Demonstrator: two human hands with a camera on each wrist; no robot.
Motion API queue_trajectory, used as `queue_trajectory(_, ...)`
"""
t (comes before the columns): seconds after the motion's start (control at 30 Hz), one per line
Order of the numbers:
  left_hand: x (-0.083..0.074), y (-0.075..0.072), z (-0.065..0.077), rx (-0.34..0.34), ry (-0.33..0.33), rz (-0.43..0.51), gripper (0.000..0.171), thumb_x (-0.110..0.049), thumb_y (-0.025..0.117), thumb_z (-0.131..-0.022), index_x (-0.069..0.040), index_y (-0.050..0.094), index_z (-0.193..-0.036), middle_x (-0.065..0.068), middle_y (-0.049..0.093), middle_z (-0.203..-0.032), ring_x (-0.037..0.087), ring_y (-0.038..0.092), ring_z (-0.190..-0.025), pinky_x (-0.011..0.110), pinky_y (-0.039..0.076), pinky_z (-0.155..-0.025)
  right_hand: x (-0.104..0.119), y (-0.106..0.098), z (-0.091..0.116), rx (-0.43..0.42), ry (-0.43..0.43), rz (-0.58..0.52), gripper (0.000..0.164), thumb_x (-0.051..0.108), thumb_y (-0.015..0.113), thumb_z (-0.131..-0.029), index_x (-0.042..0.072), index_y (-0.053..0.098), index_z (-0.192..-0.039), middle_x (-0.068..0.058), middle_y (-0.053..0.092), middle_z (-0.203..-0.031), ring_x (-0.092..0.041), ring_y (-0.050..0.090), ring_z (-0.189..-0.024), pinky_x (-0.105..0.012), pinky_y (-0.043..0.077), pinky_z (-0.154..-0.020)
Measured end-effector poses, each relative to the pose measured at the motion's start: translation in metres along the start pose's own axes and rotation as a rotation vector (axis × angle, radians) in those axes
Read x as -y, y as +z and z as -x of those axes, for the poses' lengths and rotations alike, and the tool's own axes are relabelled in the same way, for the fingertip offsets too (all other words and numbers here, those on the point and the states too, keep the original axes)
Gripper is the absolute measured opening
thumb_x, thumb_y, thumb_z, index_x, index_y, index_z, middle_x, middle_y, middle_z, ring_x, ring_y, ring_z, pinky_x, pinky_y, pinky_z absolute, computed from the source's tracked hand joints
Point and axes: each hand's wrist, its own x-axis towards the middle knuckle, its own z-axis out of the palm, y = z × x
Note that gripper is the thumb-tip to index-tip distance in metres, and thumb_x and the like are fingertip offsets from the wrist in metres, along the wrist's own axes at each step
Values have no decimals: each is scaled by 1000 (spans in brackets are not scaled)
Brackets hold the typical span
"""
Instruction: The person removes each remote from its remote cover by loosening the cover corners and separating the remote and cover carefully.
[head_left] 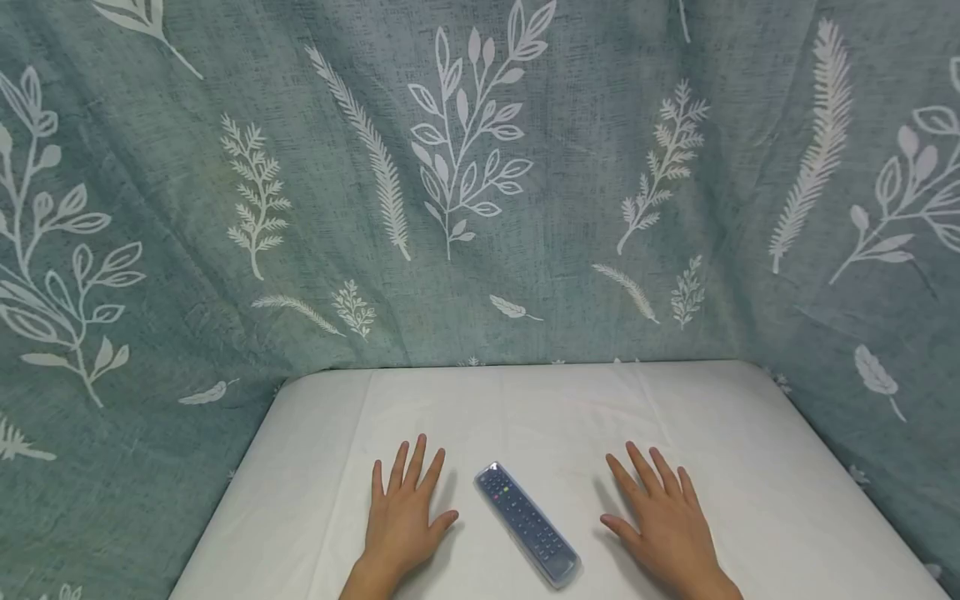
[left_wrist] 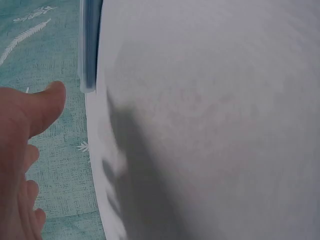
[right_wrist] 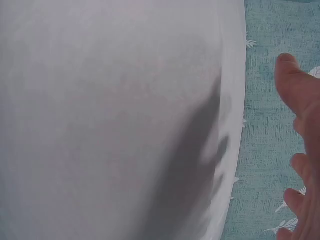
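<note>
A dark blue-grey remote control [head_left: 528, 525] in a clear cover lies slantwise on the white tabletop, its far end tipped to the left. To its left my left hand [head_left: 406, 518] is held palm down with fingers spread, apart from the remote. On the other side, my right hand [head_left: 666, 527] is likewise palm down and spread, holding nothing. The left wrist view shows the left thumb [left_wrist: 47, 107] and an end of the remote [left_wrist: 90, 50] beyond it. Only my right hand [right_wrist: 305, 130] and its shadow over the cloth appear in the right wrist view.
The table [head_left: 555, 408] is covered by a white cloth with faint creases. Blue-green fabric [head_left: 570, 275] with white leaf prints hangs behind the table and along both sides.
</note>
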Motion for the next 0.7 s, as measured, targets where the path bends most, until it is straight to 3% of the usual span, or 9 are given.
queue_trajectory(0.27, -12, 3, 2, 31, -1, 44, 84, -57, 70, -84, -24, 38, -154, 11, 27, -165, 38, 25, -152, 69, 17, -119, 12, 0, 0, 75, 7, -20, 75, 56, 74, -82, 26, 51, -147, -10, 42, -158, -42, 32, -146, -68, 23, -115)
queue_trajectory(0.5, -24, 7, 4, 68, 8, 66, 78, -57, 67, -86, -26, 41, -152, 11, 31, -164, 39, 29, -151, 70, 22, -117, 36, 5, -5, 80, -36, -37, 72, 56, 73, -83, 24, 55, -144, -12, 45, -155, -42, 40, -143, -66, 34, -112)
queue_trajectory(0.7, -34, 10, 5, 99, -2, 111, 77, -57, 67, -86, -23, 44, -151, 15, 37, -160, 42, 33, -148, 72, 23, -115, 55, 7, -12, 98, -56, -68, 71, 56, 72, -83, 23, 55, -143, -11, 46, -155, -39, 42, -142, -64, 33, -114)
